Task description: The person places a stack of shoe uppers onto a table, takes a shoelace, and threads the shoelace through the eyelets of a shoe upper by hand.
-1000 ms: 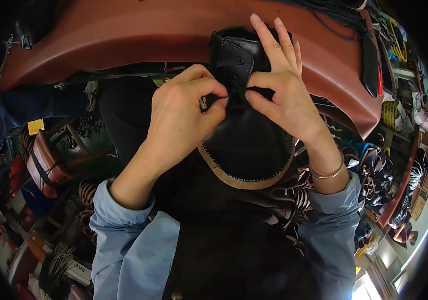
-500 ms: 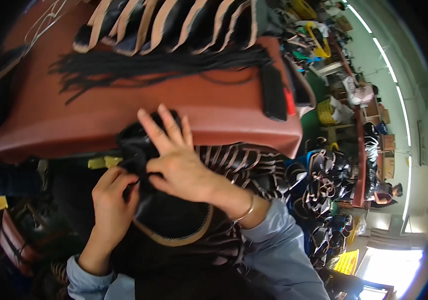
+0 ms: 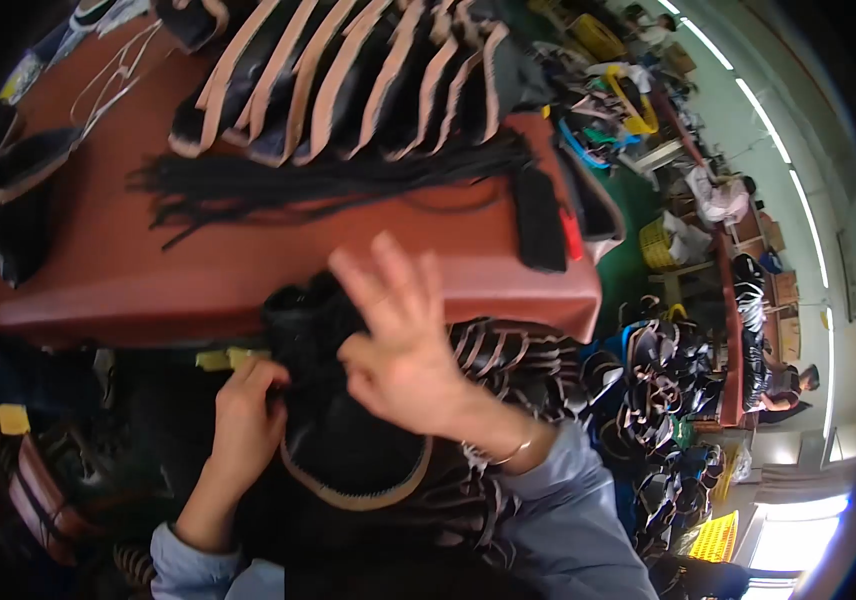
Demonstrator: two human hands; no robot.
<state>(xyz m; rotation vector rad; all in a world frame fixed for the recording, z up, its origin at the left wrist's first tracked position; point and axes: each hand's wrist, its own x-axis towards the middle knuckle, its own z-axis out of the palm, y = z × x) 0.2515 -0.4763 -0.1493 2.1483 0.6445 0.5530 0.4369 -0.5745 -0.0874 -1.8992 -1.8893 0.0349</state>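
A black shoe upper (image 3: pixel 353 445) with a tan, stitched edge lies in front of me, its far end against the front edge of the brown padded table (image 3: pixel 238 290). My left hand (image 3: pixel 248 405) is closed at the left side of the upper, pinching its black material between thumb and fingers. Above the upper's right side is my right hand (image 3: pixel 403 345), thumb and index finger drawn together and the other fingers spread. Anything in that pinch is too dark and blurred to make out. A bundle of black laces (image 3: pixel 318 185) lies across the table.
A row of black uppers with tan edges (image 3: pixel 338 80) stands behind the laces. A black block-like object (image 3: pixel 540 220) with a red piece lies at the table's right end. More uppers (image 3: pixel 508 350) hang or lie below the edge. Another person (image 3: pixel 780 390) is far right.
The view has shifted, so the table and hands appear lower and further right. My right hand has lifted slightly away from the upper; my left hand keeps its pinch.
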